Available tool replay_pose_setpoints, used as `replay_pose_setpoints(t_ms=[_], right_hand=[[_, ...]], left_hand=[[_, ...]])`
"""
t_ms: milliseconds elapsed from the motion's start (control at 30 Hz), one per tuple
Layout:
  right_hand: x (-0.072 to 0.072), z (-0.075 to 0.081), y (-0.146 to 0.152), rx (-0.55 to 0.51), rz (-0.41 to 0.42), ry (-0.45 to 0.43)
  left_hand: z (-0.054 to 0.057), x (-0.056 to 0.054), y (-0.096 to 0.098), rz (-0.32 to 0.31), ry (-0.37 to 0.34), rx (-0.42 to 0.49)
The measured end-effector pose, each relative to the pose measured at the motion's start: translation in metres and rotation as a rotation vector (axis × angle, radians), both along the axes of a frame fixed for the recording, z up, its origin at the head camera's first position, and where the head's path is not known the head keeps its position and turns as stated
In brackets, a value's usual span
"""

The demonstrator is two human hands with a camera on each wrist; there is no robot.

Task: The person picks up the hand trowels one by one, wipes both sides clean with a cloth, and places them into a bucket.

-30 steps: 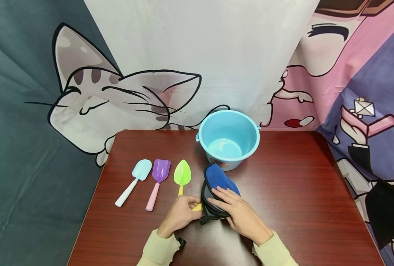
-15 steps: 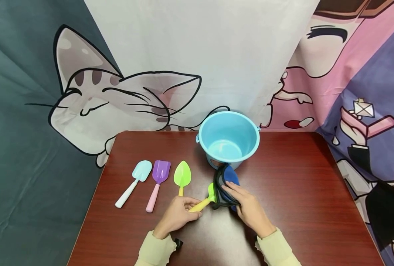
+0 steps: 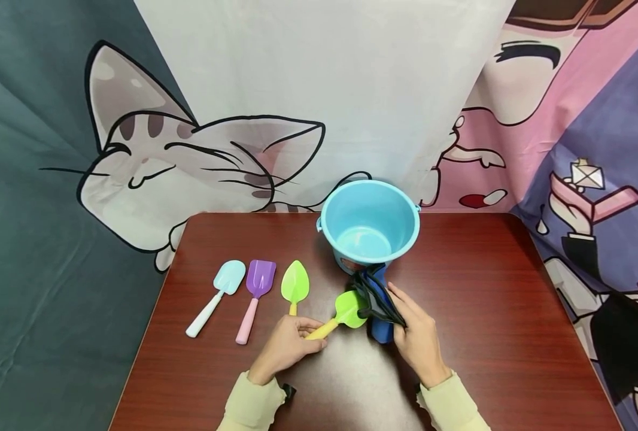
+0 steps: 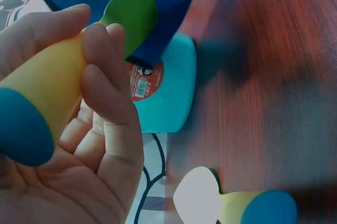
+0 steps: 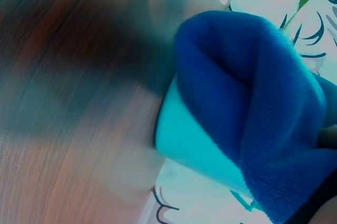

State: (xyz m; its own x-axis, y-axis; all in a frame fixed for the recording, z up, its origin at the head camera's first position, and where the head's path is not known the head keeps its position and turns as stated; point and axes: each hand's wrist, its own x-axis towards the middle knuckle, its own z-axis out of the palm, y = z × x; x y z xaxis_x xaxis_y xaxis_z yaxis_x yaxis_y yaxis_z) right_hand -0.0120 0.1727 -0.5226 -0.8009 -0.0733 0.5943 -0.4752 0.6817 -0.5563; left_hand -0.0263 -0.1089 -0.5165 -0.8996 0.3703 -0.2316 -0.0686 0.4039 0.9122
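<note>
Head view: left hand (image 3: 285, 347) grips yellow-handled shovel (image 3: 345, 313), green end pointing toward right hand (image 3: 420, 341), which holds black-edged blue cloth (image 3: 382, 330) bunched on shovel side, near light-blue bucket (image 3: 370, 224).

L hand's (image 3: 285, 348) shovel (image 3: 351, 308): lime blade, yellow hndl (image 4: 47, 74) (blue butt (image 4: 23, 126)). R hand's (image 3: 420, 344) cloth (image 3: 382, 332): blue w/ blk trim. Bucket (image 3: 346, 218) beyond grips: lt blue.

Pale yellow sleeves (image 3: 250, 404) are worn with a black wrist piece (image 3: 289, 391)
</note>
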Motion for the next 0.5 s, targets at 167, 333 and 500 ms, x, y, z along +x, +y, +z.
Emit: replay_pose_setpoints(t_ms=[167, 333, 500], right_hand=[[-0.001, 0.005, -0.008, -0.049, 0.024, 0.126], [-0.001, 0.011, -0.015, -0.052, 0.102, 0.205], [0.003, 0.016, -0.02, 0.0, 0.246, 0.177]], left_hand=[[0.0, 0.0, 0.001, 0.006, -0.003, -0.01], [0.0, -0.001, 0.004, 0.007, 0.019, -0.034], [-0.002, -0.003, 0.007, 0.008, 0.025, -0.056]])
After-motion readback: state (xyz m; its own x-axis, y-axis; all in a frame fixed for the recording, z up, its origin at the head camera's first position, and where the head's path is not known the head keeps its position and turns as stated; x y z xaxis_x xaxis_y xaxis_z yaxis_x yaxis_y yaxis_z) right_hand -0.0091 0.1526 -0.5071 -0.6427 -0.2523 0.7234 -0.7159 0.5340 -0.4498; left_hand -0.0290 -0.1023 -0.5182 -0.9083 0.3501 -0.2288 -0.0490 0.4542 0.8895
